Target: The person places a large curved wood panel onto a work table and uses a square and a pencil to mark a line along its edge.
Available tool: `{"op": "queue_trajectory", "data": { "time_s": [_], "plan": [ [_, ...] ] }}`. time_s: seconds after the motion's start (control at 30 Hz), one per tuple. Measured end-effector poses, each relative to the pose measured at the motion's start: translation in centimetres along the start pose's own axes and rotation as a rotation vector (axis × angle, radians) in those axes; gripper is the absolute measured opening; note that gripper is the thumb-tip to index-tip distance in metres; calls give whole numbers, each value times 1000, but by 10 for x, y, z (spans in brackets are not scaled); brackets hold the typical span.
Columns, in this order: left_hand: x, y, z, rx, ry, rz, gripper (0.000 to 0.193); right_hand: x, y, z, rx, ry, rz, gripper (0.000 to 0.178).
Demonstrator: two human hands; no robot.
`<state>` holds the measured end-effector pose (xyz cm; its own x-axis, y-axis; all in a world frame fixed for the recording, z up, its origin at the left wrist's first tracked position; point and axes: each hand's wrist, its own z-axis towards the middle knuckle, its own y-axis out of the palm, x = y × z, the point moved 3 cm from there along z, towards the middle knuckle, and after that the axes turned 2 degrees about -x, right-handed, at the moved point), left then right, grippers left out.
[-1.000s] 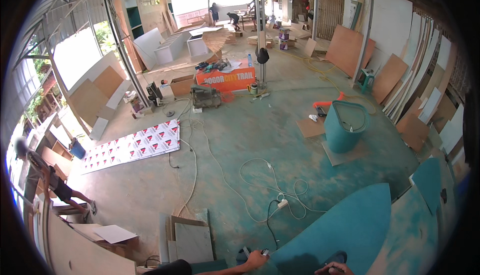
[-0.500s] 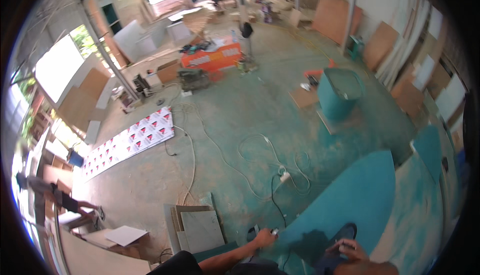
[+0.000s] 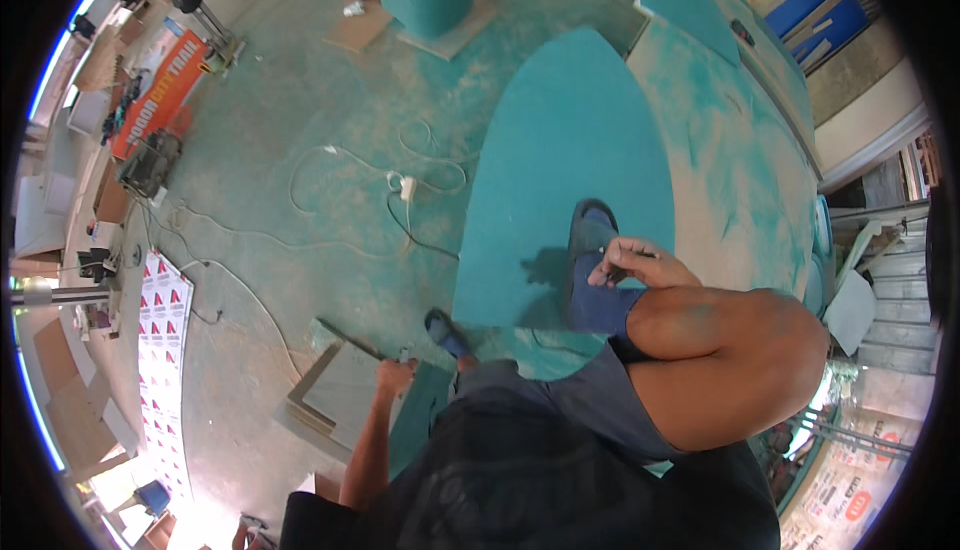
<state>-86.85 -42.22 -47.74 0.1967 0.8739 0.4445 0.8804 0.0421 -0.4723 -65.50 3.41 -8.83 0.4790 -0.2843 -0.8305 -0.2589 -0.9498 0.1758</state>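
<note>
My left hand [image 3: 394,376] is closed around a small pale, shiny object [image 3: 405,355], too small to name. It is held low, beside a stack of boards [image 3: 345,390]. My right hand [image 3: 645,264] is over my raised right knee, its fingers curled together around something small and dark that I cannot make out. Beneath that hand, my right foot in a dark blue sandal [image 3: 592,230] rests on a large teal panel [image 3: 560,130] with a rounded tip, lying on the floor. My left sandal [image 3: 445,332] is on the floor beside the panel.
A white extension socket [image 3: 407,188] and its looping cable [image 3: 290,244] lie left of the panel. A teal tub [image 3: 428,5] stands on a board farther off. A patterned sheet [image 3: 162,350] lies at left; another teal piece [image 3: 690,12] leans at far right.
My view has swung right and downward, bringing my legs into sight. The left hand now appears over the board stack; both hands stay closed. The person at the left is mostly out of view.
</note>
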Motion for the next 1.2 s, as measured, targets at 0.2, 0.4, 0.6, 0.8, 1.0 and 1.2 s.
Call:
{"op": "queue_trajectory", "data": {
  "time_s": [0.2,0.4,0.6,0.8,1.0,1.2],
  "plan": [
    [14,-28,-37,3,-246,128,58,43,-24,-32,237,-51,217,32],
    [13,-66,-3,382,-307,-468,50,85,-75,-62,800,-86,228,29],
    [158,-202,-25,591,61,-1232,43,10,-100,-103,966,-216,45,58],
    [307,-324,-95,466,857,-1860,42,-139,-71,-97,766,-364,-650,57],
    [350,-362,-188,762,1244,-1552,47,-246,42,18,165,-257,-829,39],
    [384,-357,-228,714,1449,-1579,42,-225,117,82,-257,-305,-897,45]
  ]
}}
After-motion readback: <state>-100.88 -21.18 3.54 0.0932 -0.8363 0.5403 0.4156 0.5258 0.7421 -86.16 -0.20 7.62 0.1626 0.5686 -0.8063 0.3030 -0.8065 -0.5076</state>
